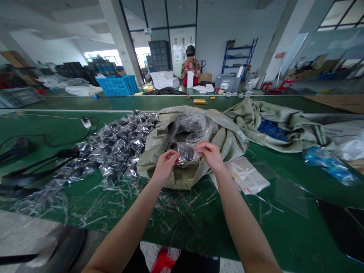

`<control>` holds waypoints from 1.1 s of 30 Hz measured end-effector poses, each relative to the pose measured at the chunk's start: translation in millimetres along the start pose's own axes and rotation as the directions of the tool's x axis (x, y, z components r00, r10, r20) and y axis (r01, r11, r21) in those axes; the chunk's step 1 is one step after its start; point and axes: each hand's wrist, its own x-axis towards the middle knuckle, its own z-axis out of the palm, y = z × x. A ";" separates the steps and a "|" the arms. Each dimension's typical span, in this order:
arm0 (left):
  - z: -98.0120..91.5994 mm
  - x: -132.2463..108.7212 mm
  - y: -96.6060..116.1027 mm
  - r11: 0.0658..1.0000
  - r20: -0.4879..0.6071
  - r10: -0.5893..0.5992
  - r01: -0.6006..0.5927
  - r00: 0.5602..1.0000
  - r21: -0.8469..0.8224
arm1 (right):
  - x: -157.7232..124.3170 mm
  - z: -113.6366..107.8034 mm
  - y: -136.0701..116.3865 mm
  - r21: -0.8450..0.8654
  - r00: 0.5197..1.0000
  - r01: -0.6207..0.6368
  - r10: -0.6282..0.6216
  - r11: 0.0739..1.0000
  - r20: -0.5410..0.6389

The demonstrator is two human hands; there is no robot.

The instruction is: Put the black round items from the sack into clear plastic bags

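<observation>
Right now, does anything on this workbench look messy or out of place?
Yes: torn strips of clear plastic lie scattered over the green bench in front of the woven sack, like spilled scrap, not anything laid out.

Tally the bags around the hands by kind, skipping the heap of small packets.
Woven sack: 1
Large clear bag in the sack's mouth: 1
Small clear bag pinched by the left hand and right hand: 1
Flat paper-backed bag beside the right hand: 1
Total: 4
</observation>
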 end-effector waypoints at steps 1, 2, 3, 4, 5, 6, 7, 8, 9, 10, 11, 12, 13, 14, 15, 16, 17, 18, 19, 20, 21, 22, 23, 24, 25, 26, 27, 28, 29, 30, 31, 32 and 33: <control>1.3 -0.3 -1.0 1.000 0.002 -0.001 0.001 1.000 -0.002 | -0.1 -0.5 -0.2 -0.010 1.000 0.003 -0.003 1.000 -0.003; 2.2 -0.6 -1.2 1.000 0.002 0.012 -0.012 1.000 0.007 | -0.3 -0.9 -0.5 -0.021 1.000 0.005 -0.005 1.000 -0.007; 2.7 -0.7 -0.6 0.999 0.000 0.037 -0.037 0.999 0.021 | -0.4 -1.3 -0.8 -0.032 1.000 0.005 -0.005 0.999 -0.009; 2.7 -0.6 0.7 0.997 -0.007 0.069 -0.069 0.998 0.038 | -0.6 -1.6 -1.2 -0.042 1.000 0.005 -0.006 0.999 -0.010; 2.4 -0.5 2.6 0.993 -0.019 0.106 -0.105 0.994 0.058 | -0.7 -1.7 -1.6 -0.049 1.000 0.007 -0.008 0.999 -0.010; 2.0 -0.3 5.0 0.987 -0.032 0.142 -0.139 0.989 0.081 | -0.8 -1.7 -2.1 -0.054 1.000 0.011 -0.011 0.998 -0.009; 1.6 -0.1 7.9 0.981 -0.047 0.172 -0.166 0.984 0.104 | -1.0 -1.6 -2.7 -0.060 1.000 0.015 -0.015 0.998 -0.007; 1.2 -0.1 11.1 0.975 -0.060 0.193 -0.185 0.979 0.123 | -1.0 -1.5 -3.2 -0.068 1.000 0.018 -0.018 0.998 -0.005; 1.1 -0.2 14.5 0.972 -0.064 0.202 -0.192 0.977 0.136 | -1.1 -1.4 -3.6 -0.077 1.000 0.020 -0.021 0.997 -0.004; 1.3 -0.6 17.9 0.971 -0.062 0.200 -0.189 0.978 0.144 | -1.1 -1.4 -4.0 -0.089 1.000 0.023 -0.024 0.996 -0.005; 1.8 -1.3 21.1 0.973 -0.056 0.188 -0.178 0.981 0.149 | -1.1 -1.5 -4.3 -0.104 1.000 0.027 -0.027 0.994 -0.005; 2.5 -2.2 24.1 0.975 -0.048 0.168 -0.159 0.985 0.157 | -1.0 -1.8 -4.5 -0.118 0.999 0.032 -0.033 0.992 -0.006; 3.5 -3.3 26.6 0.976 -0.040 0.145 -0.136 0.989 0.172 | -0.9 -2.3 -4.5 -0.131 0.999 0.038 -0.039 0.991 -0.006; 4.6 -4.5 28.5 0.975 -0.033 0.121 -0.112 0.992 0.193 | -0.8 -2.8 -4.5 -0.142 0.999 0.043 -0.045 0.989 -0.005; 5.7 -5.7 29.9 0.973 -0.030 0.098 -0.090 0.995 0.213 | -0.7 -3.4 -4.6 -0.149 0.999 0.046 -0.047 0.988 -0.003; 6.7 -6.7 30.6 0.972 -0.031 0.079 -0.070 0.996 0.226 | -0.6 -3.9 -4.6 -0.153 0.999 0.046 -0.047 0.987 -0.004; 7.5 -7.3 30.7 0.972 -0.032 0.062 -0.053 0.998 0.229 | -0.5 -4.3 -4.8 -0.154 0.999 0.043 -0.044 0.987 -0.007; 8.1 -7.6 30.1 0.975 -0.033 0.046 -0.038 0.998 0.220 | -0.6 -4.6 -5.2 -0.151 0.999 0.039 -0.041 0.988 -0.011; 8.4 -7.6 29.1 0.978 -0.033 0.031 -0.023 0.999 0.207 | -0.7 -4.8 -5.6 -0.146 0.999 0.035 -0.038 0.989 -0.016; 8.5 -7.2 27.8 0.981 -0.035 0.017 -0.010 0.999 0.192 | -0.9 -4.8 -6.2 -0.138 0.999 0.032 -0.035 0.990 -0.021; 8.5 -6.5 26.2 0.984 -0.038 0.007 0.000 0.999 0.180 | -1.1 -4.7 -6.8 -0.128 0.999 0.029 -0.032 0.991 -0.024; 8.3 -5.6 24.6 0.985 -0.040 0.001 0.006 0.999 0.173 | -1.4 -4.5 -7.4 -0.117 0.999 0.025 -0.028 0.993 -0.026; 8.0 -4.7 23.1 0.985 -0.043 -0.003 0.011 0.999 0.170 | -1.6 -4.3 -7.9 -0.105 0.999 0.020 -0.023 0.994 -0.026; 7.7 -3.8 21.7 0.985 -0.047 -0.005 0.013 0.999 0.171 | -1.8 -4.0 -8.4 -0.092 0.999 0.016 -0.018 0.996 -0.027; 7.3 -3.0 20.5 0.985 -0.050 -0.006 0.014 0.999 0.174 | -2.0 -3.8 -8.8 -0.079 1.000 0.012 -0.014 0.997 -0.026; 7.1 -2.4 19.5 0.983 -0.052 -0.007 0.017 0.999 0.180 | -2.1 -3.6 -9.0 -0.065 1.000 0.009 -0.010 0.998 -0.023; 6.8 -1.9 18.6 0.982 -0.053 -0.009 0.019 0.999 0.189 | -2.2 -3.4 -9.1 -0.052 1.000 0.006 -0.008 0.999 -0.022; 6.7 -1.5 17.9 0.980 -0.053 -0.008 0.018 0.999 0.200 | -2.2 -3.2 -9.2 -0.040 1.000 0.007 -0.008 0.999 -0.020; 6.7 -1.2 17.4 0.977 -0.054 -0.005 0.016 0.999 0.211 | -2.2 -3.1 -9.1 -0.028 1.000 0.008 -0.008 1.000 -0.018; 6.8 -1.0 16.9 0.976 -0.055 0.000 0.012 0.999 0.220 | -2.3 -2.9 -9.1 -0.019 1.000 0.009 -0.009 1.000 -0.017; 7.1 -0.8 16.6 0.975 -0.057 0.005 0.008 0.998 0.224 | -2.4 -2.8 -9.1 -0.013 1.000 0.010 -0.010 1.000 -0.015; 7.5 -0.6 16.3 0.974 -0.062 0.009 0.006 0.998 0.227 | -2.4 -2.7 -9.1 -0.011 1.000 0.011 -0.011 1.000 -0.014; 7.9 -0.4 16.0 0.973 -0.068 0.011 0.005 0.998 0.230 | -2.5 -2.7 -9.1 -0.013 1.000 0.012 -0.012 1.000 -0.013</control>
